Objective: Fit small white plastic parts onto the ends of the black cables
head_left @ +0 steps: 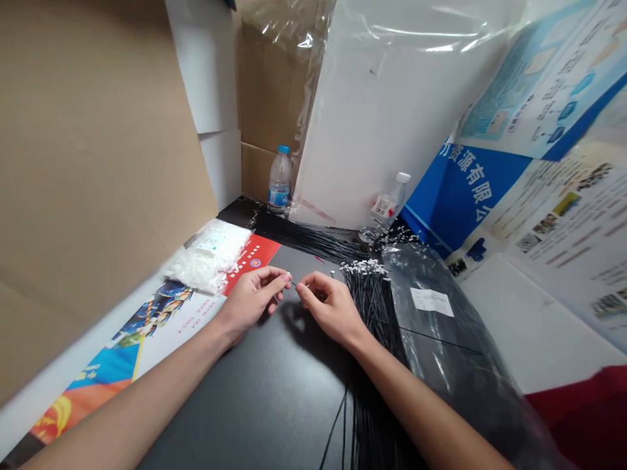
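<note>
My left hand point(255, 294) pinches a small white connector point(289, 276) between thumb and forefinger, mostly covered by the fingertips. Just to its right, my right hand point(332, 305) is closed on a thin black wire point(294, 284). The wire's short visible end points at the connector; whether it sits inside cannot be made out. Beside and under my right forearm lies a thick bundle of black wires point(371, 300), with white connectors point(365, 267) on their far ends. A clear bag of small white connectors point(210, 254) rests left of my left hand.
More black wires point(313, 238) lie along the back of the dark table point(245, 405). Two plastic bottles stand behind them, one blue-capped point(280, 179) and one white-capped point(386, 205). A clear plastic bag point(441, 339) with a label covers the right side. Cardboard point(98, 196) walls the left.
</note>
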`<state>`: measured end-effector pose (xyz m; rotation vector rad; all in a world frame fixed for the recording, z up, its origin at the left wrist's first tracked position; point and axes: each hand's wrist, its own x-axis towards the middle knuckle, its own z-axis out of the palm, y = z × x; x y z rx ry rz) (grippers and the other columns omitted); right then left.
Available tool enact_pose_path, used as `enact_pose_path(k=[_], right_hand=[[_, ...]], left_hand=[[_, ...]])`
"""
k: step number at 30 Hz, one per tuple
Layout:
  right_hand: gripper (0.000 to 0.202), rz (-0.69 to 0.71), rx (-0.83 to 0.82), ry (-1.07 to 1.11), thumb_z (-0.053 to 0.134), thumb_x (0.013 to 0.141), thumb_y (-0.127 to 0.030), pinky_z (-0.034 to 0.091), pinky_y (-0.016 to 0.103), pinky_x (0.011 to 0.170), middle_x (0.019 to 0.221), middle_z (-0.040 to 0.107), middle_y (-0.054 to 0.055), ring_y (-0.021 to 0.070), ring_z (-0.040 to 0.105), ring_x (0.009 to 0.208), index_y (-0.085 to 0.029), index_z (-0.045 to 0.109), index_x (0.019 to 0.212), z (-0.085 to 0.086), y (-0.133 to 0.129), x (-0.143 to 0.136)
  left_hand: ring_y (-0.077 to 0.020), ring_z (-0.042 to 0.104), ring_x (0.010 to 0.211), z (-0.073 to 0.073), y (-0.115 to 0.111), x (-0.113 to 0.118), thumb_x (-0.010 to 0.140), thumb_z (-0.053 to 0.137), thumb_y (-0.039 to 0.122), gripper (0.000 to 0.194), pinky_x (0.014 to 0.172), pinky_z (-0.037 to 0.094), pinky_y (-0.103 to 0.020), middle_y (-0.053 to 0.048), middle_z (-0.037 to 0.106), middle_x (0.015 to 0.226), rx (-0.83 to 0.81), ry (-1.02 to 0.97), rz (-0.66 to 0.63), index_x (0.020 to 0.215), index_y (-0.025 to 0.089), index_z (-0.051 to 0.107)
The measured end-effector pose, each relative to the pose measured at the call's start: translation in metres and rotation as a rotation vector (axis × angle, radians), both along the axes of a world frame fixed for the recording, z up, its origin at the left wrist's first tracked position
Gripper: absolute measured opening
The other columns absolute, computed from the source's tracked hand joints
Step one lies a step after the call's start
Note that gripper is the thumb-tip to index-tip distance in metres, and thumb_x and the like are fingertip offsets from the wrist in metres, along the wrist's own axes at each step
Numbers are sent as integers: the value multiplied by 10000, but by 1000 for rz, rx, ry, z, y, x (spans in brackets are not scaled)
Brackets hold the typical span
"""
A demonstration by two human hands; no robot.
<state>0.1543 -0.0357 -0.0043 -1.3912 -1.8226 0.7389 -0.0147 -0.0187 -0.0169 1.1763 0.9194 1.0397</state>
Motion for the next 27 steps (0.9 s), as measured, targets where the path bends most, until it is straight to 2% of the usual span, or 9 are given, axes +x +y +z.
enact_pose_path(k=[4, 12, 19, 27], right_hand=[[219, -9, 37, 20, 580, 863, -358, 281, 214, 475, 519, 440, -64, 78, 363, 476, -165, 663, 801, -3, -1, -2], [179, -35, 85, 145, 600, 831, -314, 351, 205, 493, 617, 587, -17, 82, 446, 514, -159, 667, 772, -5, -3, -3], [156, -6, 86, 170, 597, 801, -277, 315, 196, 461, 588, 563, -27, 67, 395, 482, -149, 658, 736, -5, -4, -4], [177, -9, 46, 188, 578, 806, -316, 293, 208, 459, 573, 512, -34, 78, 367, 490, -161, 654, 766, -4, -5, -6]], left_hand=[[-42, 439, 451, 1, -2, 0, 774, 687, 474, 362, 452, 330, -188, 28, 571, 661, 0, 60, -1, 871, 128, 643], [-42, 450, 467, 6, -5, 2, 748, 705, 478, 369, 458, 337, -181, 26, 572, 663, -11, 80, 12, 837, 125, 649], [-54, 442, 436, -1, -5, 4, 814, 630, 491, 350, 427, 333, -187, 43, 539, 624, 83, 212, -9, 868, 145, 614], [-57, 427, 448, 1, -6, 5, 824, 624, 486, 330, 420, 322, -178, 46, 529, 620, 104, 195, -6, 855, 158, 602]])
